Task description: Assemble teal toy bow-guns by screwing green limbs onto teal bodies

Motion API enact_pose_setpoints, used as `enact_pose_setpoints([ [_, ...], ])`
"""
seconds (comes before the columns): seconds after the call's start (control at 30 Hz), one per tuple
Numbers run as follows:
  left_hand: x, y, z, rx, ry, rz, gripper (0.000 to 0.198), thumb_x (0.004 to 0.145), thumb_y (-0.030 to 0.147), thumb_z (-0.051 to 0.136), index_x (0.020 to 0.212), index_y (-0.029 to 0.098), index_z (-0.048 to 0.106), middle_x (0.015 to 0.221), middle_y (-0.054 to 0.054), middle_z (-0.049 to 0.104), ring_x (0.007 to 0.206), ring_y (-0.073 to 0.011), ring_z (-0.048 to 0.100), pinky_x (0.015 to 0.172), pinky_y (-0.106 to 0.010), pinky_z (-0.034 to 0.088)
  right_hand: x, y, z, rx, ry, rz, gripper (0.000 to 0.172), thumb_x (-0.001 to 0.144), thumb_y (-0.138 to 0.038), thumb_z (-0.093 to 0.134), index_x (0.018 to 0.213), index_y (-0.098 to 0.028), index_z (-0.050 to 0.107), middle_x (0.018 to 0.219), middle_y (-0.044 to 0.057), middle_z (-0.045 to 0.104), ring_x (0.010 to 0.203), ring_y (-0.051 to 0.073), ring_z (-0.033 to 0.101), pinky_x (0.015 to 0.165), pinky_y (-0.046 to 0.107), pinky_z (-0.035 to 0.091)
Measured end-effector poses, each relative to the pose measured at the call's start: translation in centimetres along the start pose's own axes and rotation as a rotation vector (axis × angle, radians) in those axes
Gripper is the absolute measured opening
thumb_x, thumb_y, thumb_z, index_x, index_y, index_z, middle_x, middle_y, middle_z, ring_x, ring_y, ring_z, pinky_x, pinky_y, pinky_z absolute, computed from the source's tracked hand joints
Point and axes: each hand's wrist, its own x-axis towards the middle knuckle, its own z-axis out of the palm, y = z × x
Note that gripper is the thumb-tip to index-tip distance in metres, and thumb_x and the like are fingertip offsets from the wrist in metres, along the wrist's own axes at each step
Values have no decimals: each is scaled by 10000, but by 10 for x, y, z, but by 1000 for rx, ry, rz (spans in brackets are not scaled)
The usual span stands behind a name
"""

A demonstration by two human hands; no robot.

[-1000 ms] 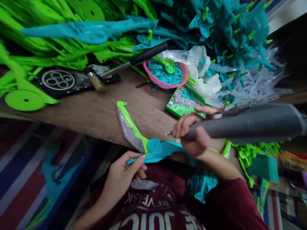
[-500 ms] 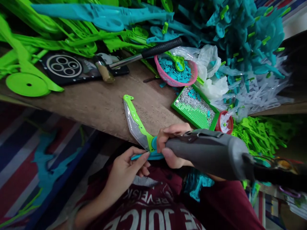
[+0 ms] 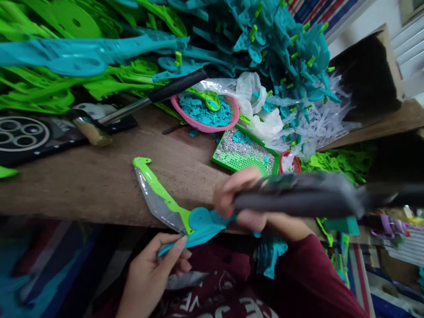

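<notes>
My left hand (image 3: 157, 263) pinches the near end of a teal plastic toy part (image 3: 205, 225) between thumb and fingers. Joined to that part is a lime-green curved strip (image 3: 160, 190) with a clear plastic blade-shaped piece (image 3: 155, 205) along its edge, lying over the front of the bench. My right hand (image 3: 240, 194) is wrapped round a dark grey electric screwdriver (image 3: 304, 194), blurred by motion, at the far end of the teal part. The screwdriver's tip is hidden behind my fingers.
A hammer (image 3: 126, 110) lies across a dark phone (image 3: 43, 137). Behind are a pink basket (image 3: 212, 129) of teal bits, a green tray (image 3: 228, 165) of screws and a small red basket (image 3: 296, 163). Heaps of green parts (image 3: 126, 84) and teal parts (image 3: 265, 44) line the back.
The view has turned, so the bench things sit further left and lower. My right hand and the screwdriver have moved away from my left hand, uncovering more of the teal part.
</notes>
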Motion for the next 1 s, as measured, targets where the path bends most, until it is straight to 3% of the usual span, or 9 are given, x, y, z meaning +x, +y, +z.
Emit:
enact_pose_setpoints([
  [0.17,-1,-9,-1,-46,-27,0,546,712,762,694,791,224,646,633,-5,701,522,-170,634,519,-255,539,58,37,-41,104,276,-24,332,811,-544,642,995,-274,581,573,-84,426,481,108,488,466,240,456],
  [0.3,-7,-9,1,-62,-59,0,595,852,765,513,708,208,662,638,-25,683,503,-169,591,516,-272,488,73,60,-45,232,499,-48,366,788,-610,560,918,-268,572,495,-102,337,393,101,379,406,245,381],
  [0.43,-8,-10,-1,-39,-91,18,654,895,758,422,625,209,651,573,-32,634,479,-169,548,498,-280,439,70,69,-38,242,446,-15,404,746,-629,607,922,-269,563,495,-101,364,395,100,393,423,254,391],
  [0.63,-6,-7,-4,-21,-96,37,597,880,735,476,581,243,635,563,-34,636,472,-189,542,499,-304,426,67,73,-41,148,419,-41,474,808,-664,568,1105,-299,508,532,-108,343,417,104,386,440,250,377],
  [0.83,-5,-8,-4,-36,-111,24,612,864,765,482,603,247,677,572,-49,648,471,-198,558,492,-312,444,68,83,-41,264,441,-69,485,795,-512,665,1177,-289,465,516,-124,417,389,108,415,417,249,363],
  [0.93,0,-10,-7,-23,-137,59,619,878,755,465,619,229,665,610,-58,672,485,-194,572,488,-302,466,72,74,-43,250,446,-59,423,782,-520,668,1079,-280,485,517,-120,427,392,105,433,415,248,378],
  [1.0,3,-8,-7,18,-171,112,635,871,766,455,609,220,645,605,-63,675,489,-195,586,489,-295,479,68,52,-41,256,494,-54,333,784,-490,647,985,-278,488,520,-110,422,406,106,443,422,247,392],
])
